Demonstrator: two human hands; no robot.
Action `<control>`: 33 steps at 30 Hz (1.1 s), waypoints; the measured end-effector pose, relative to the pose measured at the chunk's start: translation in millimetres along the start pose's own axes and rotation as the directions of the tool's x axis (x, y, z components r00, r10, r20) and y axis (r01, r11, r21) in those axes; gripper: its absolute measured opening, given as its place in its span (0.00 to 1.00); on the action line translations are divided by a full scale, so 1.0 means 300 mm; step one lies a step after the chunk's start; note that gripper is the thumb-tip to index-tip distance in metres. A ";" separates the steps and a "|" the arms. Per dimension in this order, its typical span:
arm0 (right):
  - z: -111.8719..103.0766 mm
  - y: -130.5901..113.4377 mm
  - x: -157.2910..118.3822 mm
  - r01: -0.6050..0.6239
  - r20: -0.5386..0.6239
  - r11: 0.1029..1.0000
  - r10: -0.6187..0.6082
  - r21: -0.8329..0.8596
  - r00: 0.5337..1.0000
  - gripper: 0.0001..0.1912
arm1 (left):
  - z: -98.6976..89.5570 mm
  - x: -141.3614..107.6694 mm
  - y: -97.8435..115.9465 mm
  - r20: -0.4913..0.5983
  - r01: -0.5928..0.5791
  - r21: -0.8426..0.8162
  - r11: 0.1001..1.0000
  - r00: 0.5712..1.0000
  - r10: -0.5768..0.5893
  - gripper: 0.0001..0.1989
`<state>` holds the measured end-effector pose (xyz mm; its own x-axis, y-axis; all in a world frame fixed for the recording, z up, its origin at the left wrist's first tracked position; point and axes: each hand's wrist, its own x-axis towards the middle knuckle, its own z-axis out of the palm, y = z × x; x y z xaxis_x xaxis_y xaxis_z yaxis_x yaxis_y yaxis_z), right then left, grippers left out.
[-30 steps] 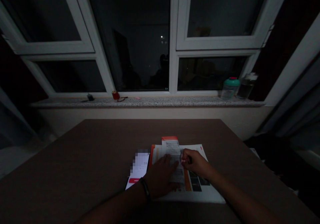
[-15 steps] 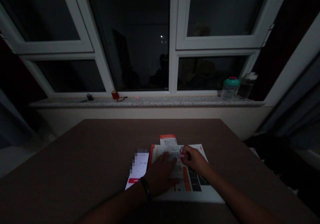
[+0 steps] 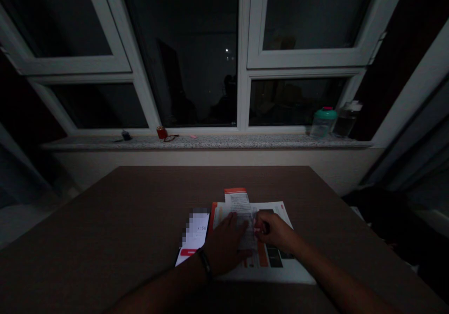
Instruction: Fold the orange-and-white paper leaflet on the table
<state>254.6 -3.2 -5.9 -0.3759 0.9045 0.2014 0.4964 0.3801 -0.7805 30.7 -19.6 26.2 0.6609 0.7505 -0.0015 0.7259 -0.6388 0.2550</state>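
My left hand (image 3: 228, 246) lies flat with fingers spread, pressing on a narrow printed paper strip (image 3: 238, 201) with an orange top band. Beneath that strip is a larger printed sheet (image 3: 298, 274), white with orange and dark blocks. At the strip's right edge, my right hand (image 3: 271, 230) is closed in a pinch. Something small and pinkish shows at its fingertips, too dim to identify. A lit phone (image 3: 197, 230) lies left of the sheet, partly behind my left wrist.
The brown table (image 3: 122, 220) reaches toward a stone windowsill (image 3: 224, 142). On the sill stand a green-lidded bottle (image 3: 323, 122), a clear bottle (image 3: 346, 119), a small red container (image 3: 162, 133) and a small dark object (image 3: 125, 135).
My right hand has moved slightly down along the strip's right edge, toward me. My left hand, the strip and the sheet stay in place.
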 end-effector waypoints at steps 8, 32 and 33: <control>0.002 -0.008 0.019 0.006 -0.094 0.999 -0.010 -0.050 0.996 0.07 | -0.016 -0.001 0.012 0.016 0.000 0.000 1.000 1.000 0.000 0.39; 0.010 -0.018 0.022 -0.006 -0.052 0.998 0.003 -0.066 0.999 0.07 | 0.014 0.011 -0.028 -0.032 0.005 0.053 0.999 0.999 -0.003 0.37; 0.008 -0.019 0.019 -0.008 -0.040 0.998 0.005 -0.064 0.999 0.07 | 0.016 0.010 -0.028 -0.042 -0.003 0.056 0.998 0.999 0.006 0.37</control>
<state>247.9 -0.6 -1.8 -0.3419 0.9135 0.2206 0.5481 0.3846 -0.7427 27.5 -12.9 19.4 0.6563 0.7534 0.0410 0.7333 -0.6498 0.2001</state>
